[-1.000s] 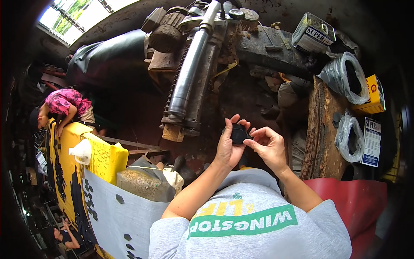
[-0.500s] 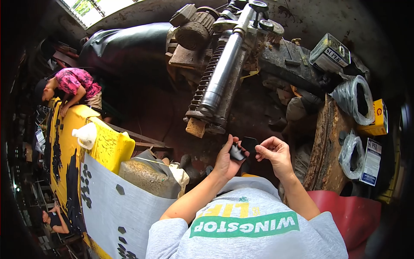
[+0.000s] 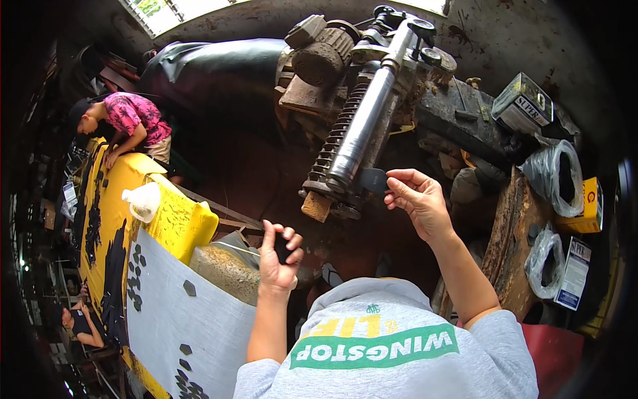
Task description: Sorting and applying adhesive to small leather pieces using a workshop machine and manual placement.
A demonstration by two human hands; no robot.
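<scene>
Holding 1 thin dark piece (image 3: 373, 179) by its edge, in a closed pinch of the right hand (image 3: 419, 199), beside the lower end of the shiny metal roller (image 3: 364, 123); cannot tell if touching it. Gripping black material (image 3: 282, 248) in the curled left hand (image 3: 276, 267), to the right of the grey-brown sack (image 3: 229, 269). With more dark pieces (image 3: 189, 288) on the pale sheet (image 3: 193, 320) at left.
</scene>
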